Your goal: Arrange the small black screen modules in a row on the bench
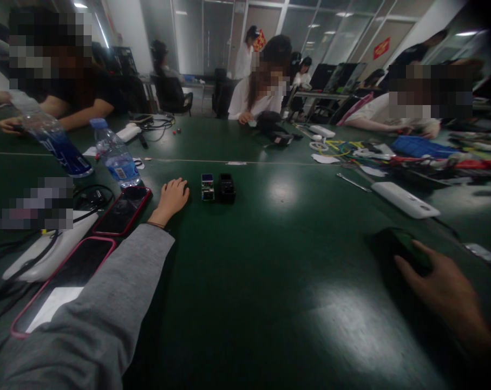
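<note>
My left hand [171, 199], in a grey sleeve, lies on the dark green table [269, 303] with its fingers curled loosely down, holding nothing. Just right of it sit a small blue-topped circuit module [207, 187] and a black block [227, 188], side by side and apart from the hand. My right hand [444, 290] at the lower right rests on a dark rounded object [395, 244], fingers stretched over it; the grip is dim and hard to read.
Two phones in red cases [123, 211] [62, 281] lie left of my arm, beside two water bottles [116, 157] [52, 135] and cables. A white power strip [405, 199] and a tangle of wires and tools lie at the right. Other people sit around the table.
</note>
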A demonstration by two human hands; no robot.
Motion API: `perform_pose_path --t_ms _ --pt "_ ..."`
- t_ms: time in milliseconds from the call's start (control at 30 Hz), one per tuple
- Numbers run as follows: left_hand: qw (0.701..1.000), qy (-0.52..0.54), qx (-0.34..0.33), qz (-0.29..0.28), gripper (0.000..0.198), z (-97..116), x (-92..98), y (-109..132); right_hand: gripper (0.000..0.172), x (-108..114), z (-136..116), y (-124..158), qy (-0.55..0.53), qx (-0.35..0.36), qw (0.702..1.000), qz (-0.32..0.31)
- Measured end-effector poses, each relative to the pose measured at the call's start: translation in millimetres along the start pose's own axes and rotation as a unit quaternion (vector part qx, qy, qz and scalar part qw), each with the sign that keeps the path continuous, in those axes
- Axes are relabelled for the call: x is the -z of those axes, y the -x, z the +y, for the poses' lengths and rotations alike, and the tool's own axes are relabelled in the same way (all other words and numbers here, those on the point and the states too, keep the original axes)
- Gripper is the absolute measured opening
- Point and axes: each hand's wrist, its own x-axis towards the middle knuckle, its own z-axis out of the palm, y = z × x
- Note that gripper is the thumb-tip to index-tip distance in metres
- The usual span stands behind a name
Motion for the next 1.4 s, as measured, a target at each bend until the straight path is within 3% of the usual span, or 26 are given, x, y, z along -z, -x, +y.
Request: perform_pose_path --t_ms 67,133,267,367,533,867,1067,1133,1200,1300,1400 --pt "1.000 0.002 0.000 -0.002 0.048 0.2 0.2 -0.4 0.081 -14.8 -42.0 0.9 -0.042 0.026 0.996 -0.071" --pt "1.000 0.001 0.001 -0.001 0.047 1.1 0.7 -0.4 0.068 -21.1 -106.2 6.1 -0.137 0.105 0.974 -0.150" --pt "1.000 -0.002 0.004 0.006 0.046 3.8 2.2 0.8 0.056 -17.2 -233.6 23.0 -0.266 0.265 0.868 -0.324" --pt "1.000 -0.002 0.004 0.006 0.046 5.0 3.1 1.6 0.056 -13.3 -288.8 32.6 -0.317 0.321 0.803 -0.389" --pt "1.000 -0.002 0.007 -0.006 0.049 6.2 5.0 1.6 0.057 -12.5 -322.1 41.0 -0.383 0.355 0.732 -0.438" --pt "1.000 0.008 0.006 -0.006 0.048 3.1 2.5 0.0 0.061 -0.9 -344.1 56.0 -0.426 0.382 0.639 -0.514" --pt "1.000 0.008 0.004 -0.002 0.048 3.8 2.8 1.1 0.054 9.7 -362.0 47.3 -0.445 0.368 0.561 -0.593" --pt "1.000 0.002 0.006 0.000 0.048 5.8 4.1 2.2 0.046 2.3 -365.6 31.8 -0.450 0.355 0.590 -0.568" --pt "1.000 -0.004 0.010 0.004 0.047 7.4 5.1 3.1 0.040 -16.3 -366.9 11.9 -0.444 0.346 0.679 -0.471" --pt "1.000 -0.006 0.010 0.008 0.045 8.1 5.0 3.1 0.043 -60.3 -366.9 -17.9 -0.375 0.338 0.817 -0.277" --pt "1.000 -0.009 0.011 0.002 0.046 7.8 4.4 2.3 0.054 -104.9 -368.1 -36.4 -0.281 0.331 0.880 -0.191"
